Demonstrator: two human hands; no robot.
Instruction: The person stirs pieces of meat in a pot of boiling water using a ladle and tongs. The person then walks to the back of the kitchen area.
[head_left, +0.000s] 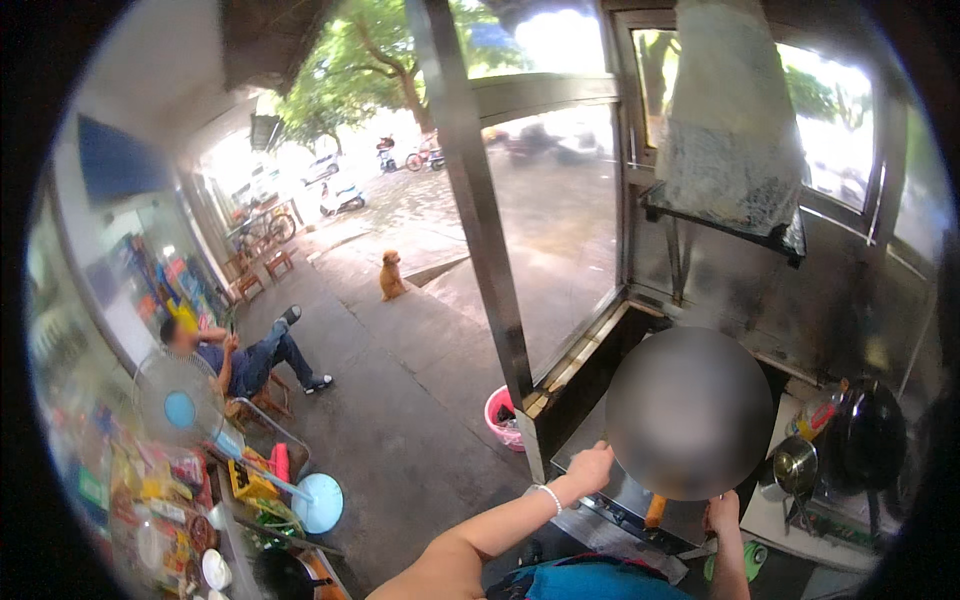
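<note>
Before me, a large round grey blur hides most of what sits on the metal stove (577, 457). A short wooden handle (655, 511) sticks out from under its lower edge towards me. My left hand (590, 469), with a beaded bracelet on the wrist, is at the blur's left edge, its fingertips partly covered. At the lower right edge my right hand (722, 513) has its fingers curled in. What either hand touches is hidden.
Right of the stove stand a metal pot (793, 461), a bottle (814, 420) and a black pan (866, 435). A metal post (480, 202) rises at the left. Beyond it are a pink bucket (504, 420), a fan (180, 409), a seated person (251, 364) and a dog (391, 276).
</note>
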